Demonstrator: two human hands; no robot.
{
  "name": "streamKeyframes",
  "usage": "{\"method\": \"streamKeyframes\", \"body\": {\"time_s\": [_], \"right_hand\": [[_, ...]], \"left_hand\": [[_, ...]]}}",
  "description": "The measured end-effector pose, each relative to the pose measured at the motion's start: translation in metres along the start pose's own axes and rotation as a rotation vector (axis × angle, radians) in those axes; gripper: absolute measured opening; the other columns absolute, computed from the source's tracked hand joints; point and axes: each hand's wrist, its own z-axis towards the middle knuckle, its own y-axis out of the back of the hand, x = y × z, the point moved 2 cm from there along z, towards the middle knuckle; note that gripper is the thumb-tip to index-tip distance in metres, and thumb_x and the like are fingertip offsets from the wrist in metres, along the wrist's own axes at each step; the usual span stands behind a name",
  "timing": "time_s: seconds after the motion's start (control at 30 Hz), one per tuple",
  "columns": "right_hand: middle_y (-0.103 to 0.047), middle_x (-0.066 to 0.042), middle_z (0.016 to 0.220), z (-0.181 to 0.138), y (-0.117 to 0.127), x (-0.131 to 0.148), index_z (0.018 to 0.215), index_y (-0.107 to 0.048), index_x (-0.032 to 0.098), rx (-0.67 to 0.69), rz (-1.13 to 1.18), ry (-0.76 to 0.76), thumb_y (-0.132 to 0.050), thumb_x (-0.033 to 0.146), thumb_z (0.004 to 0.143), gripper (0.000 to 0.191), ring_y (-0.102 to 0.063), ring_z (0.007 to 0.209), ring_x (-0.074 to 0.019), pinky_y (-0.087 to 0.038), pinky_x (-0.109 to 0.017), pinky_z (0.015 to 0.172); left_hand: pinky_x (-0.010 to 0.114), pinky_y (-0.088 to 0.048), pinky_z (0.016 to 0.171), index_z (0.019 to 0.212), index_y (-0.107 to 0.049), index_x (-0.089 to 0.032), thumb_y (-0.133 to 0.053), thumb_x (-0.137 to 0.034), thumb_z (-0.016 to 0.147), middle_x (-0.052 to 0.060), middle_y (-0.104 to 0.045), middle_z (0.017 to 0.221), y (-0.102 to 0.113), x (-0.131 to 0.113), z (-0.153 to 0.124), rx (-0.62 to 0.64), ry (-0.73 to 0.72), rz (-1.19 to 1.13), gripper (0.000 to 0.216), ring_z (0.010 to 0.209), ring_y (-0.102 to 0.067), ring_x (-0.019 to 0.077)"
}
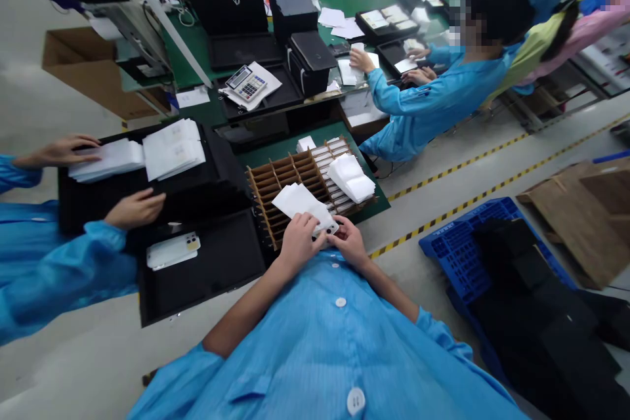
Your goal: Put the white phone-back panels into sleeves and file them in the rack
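Observation:
My left hand (298,239) and my right hand (350,241) are both closed on a white phone (329,229) held close to my chest, with a white sleeve (301,204) fanning up from it. Just beyond stands a brown cardboard divider tray (275,180) with several slots, some holding phones on edge. A stack of white sleeves (351,178) lies on the tray's right end. Left of my hands a white phone (172,250) lies face down in a black tray (211,275).
A co-worker on the left has hands (134,208) on black trays with stacks of white sheets (172,147). Another person in blue (433,95) works at the far bench. A calculator (246,83), black boxes (310,60), a blue pallet (472,243) and cardboard (585,216) surround me.

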Motion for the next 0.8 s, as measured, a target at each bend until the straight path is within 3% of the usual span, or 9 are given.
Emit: {"method": "streamKeyframes", "body": {"time_s": [0.07, 0.13, 0.27, 0.43, 0.57, 0.67, 0.8], "right_hand": [[-0.075, -0.001, 0.087, -0.002, -0.002, 0.004, 0.146, -0.059, 0.024, -0.027, -0.076, 0.057, -0.08, 0.037, 0.079, 0.071, -0.069, 0.074, -0.0196, -0.057, -0.031, 0.071], [-0.071, 0.001, 0.079, -0.004, -0.004, 0.009, 0.15, -0.057, 0.023, -0.06, -0.202, 0.113, -0.075, 0.035, 0.083, 0.07, -0.063, 0.067, -0.0175, -0.054, -0.029, 0.066], [-0.067, 0.002, 0.076, -0.005, -0.005, 0.017, 0.151, -0.057, 0.02, -0.118, -0.33, 0.209, -0.071, 0.032, 0.087, 0.067, -0.059, 0.064, -0.0168, -0.052, -0.028, 0.063], [-0.07, 0.0, 0.079, -0.001, -0.004, 0.019, 0.152, -0.058, 0.021, -0.149, -0.386, 0.31, -0.068, 0.03, 0.089, 0.064, -0.064, 0.066, -0.0188, -0.056, -0.029, 0.066], [-0.08, -0.008, 0.105, 0.008, -0.006, 0.019, 0.147, -0.062, 0.019, -0.167, -0.478, 0.431, -0.064, 0.024, 0.088, 0.06, -0.073, 0.083, -0.0211, -0.062, -0.033, 0.082], [-0.078, -0.011, 0.123, 0.019, -0.008, 0.016, 0.144, -0.064, 0.019, -0.163, -0.521, 0.512, -0.061, 0.018, 0.085, 0.059, -0.075, 0.1, -0.0225, -0.061, -0.034, 0.093], [-0.077, -0.001, 0.083, 0.039, -0.008, 0.002, 0.146, -0.062, 0.019, -0.222, -0.473, 0.444, -0.064, 0.016, 0.078, 0.067, -0.07, 0.07, -0.0189, -0.059, -0.028, 0.071]], "left_hand": [[0.044, -0.051, 0.096, 0.11, -0.071, -0.02, -0.073, -0.041, 0.095, 0.012, -0.067, 0.114, -0.001, 0.0, 0.003, -0.044, 0.014, -0.004, 0.025, 0.108, -0.058, 0.0305], [0.042, -0.052, 0.096, 0.112, -0.071, -0.022, -0.071, -0.042, 0.098, 0.012, -0.066, 0.117, -0.005, 0.0, 0.007, -0.034, -0.012, -0.017, 0.024, 0.11, -0.059, 0.0292], [0.036, -0.053, 0.092, 0.106, -0.071, -0.023, -0.054, -0.029, 0.107, 0.009, -0.067, 0.111, -0.013, 0.003, 0.016, 0.018, -0.104, -0.037, 0.018, 0.104, -0.063, 0.0236], [0.033, -0.054, 0.091, 0.112, -0.07, -0.021, -0.056, -0.016, 0.102, 0.009, -0.069, 0.106, -0.013, 0.009, 0.027, 0.06, -0.157, -0.08, 0.018, 0.098, -0.066, 0.0217], [0.032, -0.054, 0.087, 0.111, -0.069, -0.02, -0.053, -0.009, 0.097, 0.007, -0.07, 0.101, -0.013, 0.011, 0.037, 0.088, -0.081, -0.074, 0.023, 0.094, -0.068, 0.0213], [0.034, -0.055, 0.09, 0.113, -0.068, -0.02, -0.047, -0.007, 0.095, 0.008, -0.073, 0.106, -0.015, 0.015, 0.047, 0.069, -0.029, -0.077, 0.03, 0.099, -0.069, 0.0224], [0.036, -0.055, 0.091, 0.11, -0.067, -0.022, -0.045, -0.01, 0.094, 0.007, -0.074, 0.105, -0.019, 0.027, 0.057, 0.079, -0.049, -0.069, 0.03, 0.098, -0.071, 0.0231]]}}
